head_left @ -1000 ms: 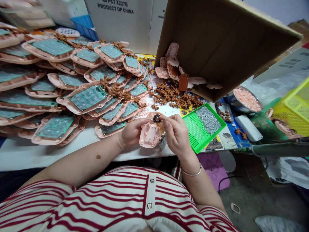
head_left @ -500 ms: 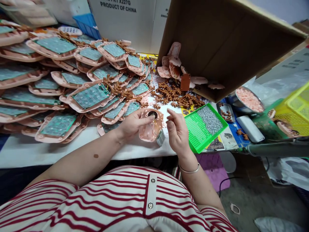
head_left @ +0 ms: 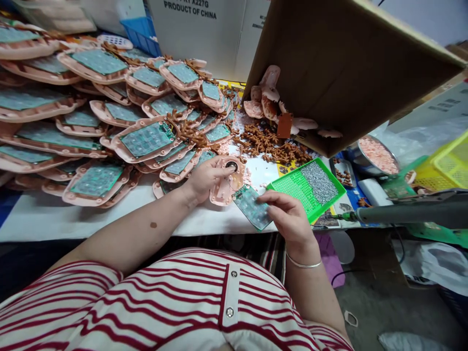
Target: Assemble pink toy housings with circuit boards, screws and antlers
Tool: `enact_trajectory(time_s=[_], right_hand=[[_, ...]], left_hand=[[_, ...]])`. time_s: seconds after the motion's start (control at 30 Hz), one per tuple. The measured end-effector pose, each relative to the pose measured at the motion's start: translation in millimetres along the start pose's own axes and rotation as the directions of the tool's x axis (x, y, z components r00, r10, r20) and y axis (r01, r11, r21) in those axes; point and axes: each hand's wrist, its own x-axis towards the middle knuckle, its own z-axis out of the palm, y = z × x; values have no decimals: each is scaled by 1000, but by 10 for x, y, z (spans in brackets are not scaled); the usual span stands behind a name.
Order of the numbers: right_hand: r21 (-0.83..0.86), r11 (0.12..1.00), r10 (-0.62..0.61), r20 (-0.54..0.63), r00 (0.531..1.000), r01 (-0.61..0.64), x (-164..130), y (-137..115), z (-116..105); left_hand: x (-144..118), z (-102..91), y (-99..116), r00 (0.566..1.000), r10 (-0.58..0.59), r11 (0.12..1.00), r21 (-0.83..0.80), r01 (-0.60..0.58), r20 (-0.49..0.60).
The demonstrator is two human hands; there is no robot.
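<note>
Fingers of the left hand (head_left: 204,180) curled round the far-left rim of the pink plastic shell (head_left: 225,181), thumb pressed beside the small round speaker (head_left: 231,166) seated in it; shell tilted, held just above the near edge of the white table (head_left: 109,222). Fingers of the right hand (head_left: 290,219) closed lightly on the near-right end of the green circuit board (head_left: 252,207), pinching it by thumb and fingertips; board hanging just near-right of the shell, nearly touching its lower rim, long axis running from far-left to near-right, far-left corner pointing at the shell. Right hand nearer the board, left hand nearer the shell; thin wires seemingly joining the two, too fine to tell. Heaped left: finished shells with boards (head_left: 146,139); right: green tray of screws (head_left: 310,187), tipped cardboard box (head_left: 347,73), electric screwdriver (head_left: 413,212).
</note>
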Motion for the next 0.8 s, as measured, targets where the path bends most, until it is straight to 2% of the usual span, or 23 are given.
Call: enact_trajectory(time_s=[0.07,0.13,0.2,0.27,0.33,0.43,0.5,0.57,0.7,0.73,0.8], right_hand=[[-13,998,-68,33,997,69,23,-160,-5],[-123,982,-141,26,990,143,75,-271,21],[-308,932,-214,-48,976,189,158,-315,71],[-427,885,-276,-166,947,183,260,-300,131],[-401,906,-263,-274,925,139,360,-251,181],[-209,977,-115,-355,928,41,469,-163,213],[-117,993,-40,-390,920,-7,506,-115,209],[-66,997,-1,-426,905,-30,518,-85,203],[-41,996,54,-388,920,-76,485,-113,231],[-70,995,43,-359,932,-73,469,-137,242],[-200,980,-59,-309,949,-4,434,-191,254]], left_hand=[[-1,-7,-36,996,-62,998,1,62,71],[-2,-11,-74,984,-97,995,18,95,149],[-8,-11,-116,969,-145,989,46,139,198],[-22,-8,-161,949,-225,974,62,217,223],[-44,1,-201,923,-298,954,61,292,244],[-75,22,-233,892,-359,925,-21,379,275],[-90,40,-234,886,-354,909,-111,401,299],[-103,56,-223,895,-310,916,-152,372,322],[-142,79,-191,912,-210,968,-55,244,352],[-153,83,-183,911,-211,971,-29,236,355],[-170,89,-166,902,-250,963,-8,270,352]])
